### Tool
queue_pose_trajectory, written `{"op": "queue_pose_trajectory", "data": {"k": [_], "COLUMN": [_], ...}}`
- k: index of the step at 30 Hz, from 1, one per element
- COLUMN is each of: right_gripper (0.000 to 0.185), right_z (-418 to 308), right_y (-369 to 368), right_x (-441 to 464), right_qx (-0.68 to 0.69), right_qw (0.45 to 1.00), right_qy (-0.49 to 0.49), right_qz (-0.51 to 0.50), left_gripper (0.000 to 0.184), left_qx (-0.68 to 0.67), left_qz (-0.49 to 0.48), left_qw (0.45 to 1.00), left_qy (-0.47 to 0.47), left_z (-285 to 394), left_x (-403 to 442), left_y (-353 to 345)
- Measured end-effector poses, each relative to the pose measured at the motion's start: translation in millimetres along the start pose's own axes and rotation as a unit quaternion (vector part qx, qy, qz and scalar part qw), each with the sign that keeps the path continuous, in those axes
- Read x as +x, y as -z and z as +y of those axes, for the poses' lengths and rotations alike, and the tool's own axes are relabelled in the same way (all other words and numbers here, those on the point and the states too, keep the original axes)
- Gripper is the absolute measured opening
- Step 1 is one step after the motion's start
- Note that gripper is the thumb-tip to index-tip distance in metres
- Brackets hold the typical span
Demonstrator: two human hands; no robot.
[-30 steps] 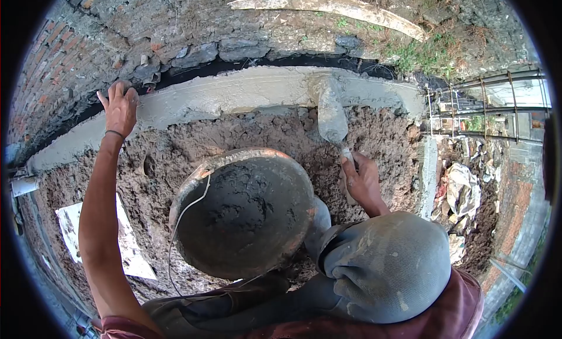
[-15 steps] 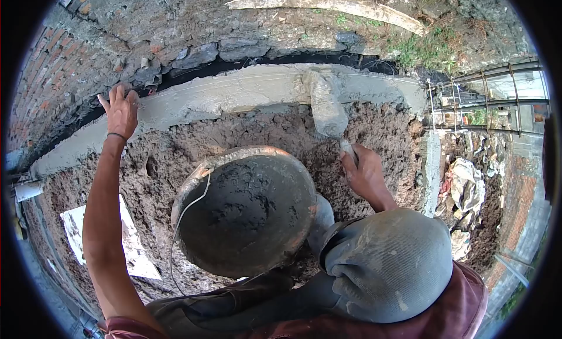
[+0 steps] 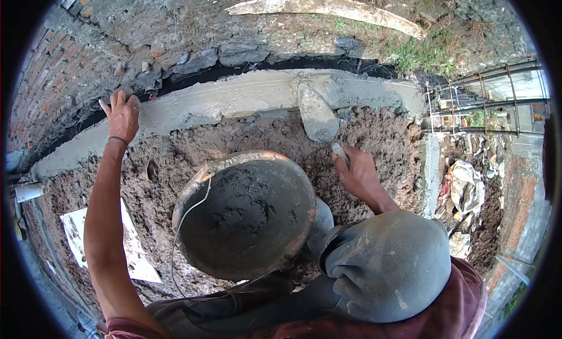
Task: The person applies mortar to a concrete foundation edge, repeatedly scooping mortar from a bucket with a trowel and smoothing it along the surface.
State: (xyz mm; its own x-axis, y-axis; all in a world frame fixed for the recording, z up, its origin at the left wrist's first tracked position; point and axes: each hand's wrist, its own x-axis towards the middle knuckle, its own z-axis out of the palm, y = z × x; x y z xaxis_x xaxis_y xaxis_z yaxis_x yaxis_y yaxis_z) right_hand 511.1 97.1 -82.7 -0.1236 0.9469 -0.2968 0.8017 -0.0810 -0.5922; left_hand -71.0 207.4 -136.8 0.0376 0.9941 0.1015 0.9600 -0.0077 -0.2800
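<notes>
My right hand (image 3: pixel 362 174) is closed round the handle of a mortar-smeared trowel (image 3: pixel 317 118). The trowel's blade points away from me, its tip over the near part of a low strip of wet grey mortar (image 3: pixel 252 93). At the left end of that strip, my left hand (image 3: pixel 123 115) rests on its top with the fingers bent over the far edge and one finger stuck out to the side; the fingertips are partly hidden. Between my arms stands a round basin (image 3: pixel 196 254) holding dark wet mortar (image 3: pixel 243 201).
A thin string (image 3: pixel 202 88) runs along the strip. Steel rebar (image 3: pixel 486 105) juts out at the right, above crumpled sacks (image 3: pixel 466 190). A white board (image 3: pixel 137 254) lies on the soil at left. Beyond the strip are a dark gap, stones (image 3: pixel 243 53) and a long plank (image 3: pixel 328 5).
The trowel has shifted slightly left and its blade has turned, now showing a broader face. A smoothed patch of mortar shows beside it. My left hand stays nearly in place.
</notes>
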Motion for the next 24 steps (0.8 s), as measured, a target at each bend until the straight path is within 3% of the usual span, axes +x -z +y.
{"op": "queue_pose_trajectory", "data": {"k": [6, 12, 14, 18, 24], "right_gripper": [0.027, 0.027, 0.027, 0.026, 0.022], "right_z": [4, -17, -14, 7, 32], "right_y": [7, -2, -9, -4, 25], "right_x": [-14, 6, 16, 17, 9], "right_qx": [0.006, 0.023, 0.008, -0.016, -0.050], "right_qw": [0.999, 0.999, 0.999, 0.999, 0.995], "right_qy": [-0.024, -0.002, 0.041, 0.039, -0.039], "right_qz": [0.020, -0.044, -0.029, 0.002, 0.080], "left_gripper": [0.029, 0.031, 0.031, 0.031, 0.029], "left_qx": [0.024, 0.015, 0.012, 0.014, 0.001], "left_qz": [0.009, -0.022, -0.018, -0.001, -0.001], "left_qw": [1.000, 1.000, 1.000, 1.000, 1.000], "left_qy": [-0.015, -0.005, -0.004, -0.008, -0.013], "left_z": [-2, 4, 4, 1, 4], "left_x": [-6, -3, -3, -5, -4], "left_y": [-5, -2, -1, -3, -2]}}
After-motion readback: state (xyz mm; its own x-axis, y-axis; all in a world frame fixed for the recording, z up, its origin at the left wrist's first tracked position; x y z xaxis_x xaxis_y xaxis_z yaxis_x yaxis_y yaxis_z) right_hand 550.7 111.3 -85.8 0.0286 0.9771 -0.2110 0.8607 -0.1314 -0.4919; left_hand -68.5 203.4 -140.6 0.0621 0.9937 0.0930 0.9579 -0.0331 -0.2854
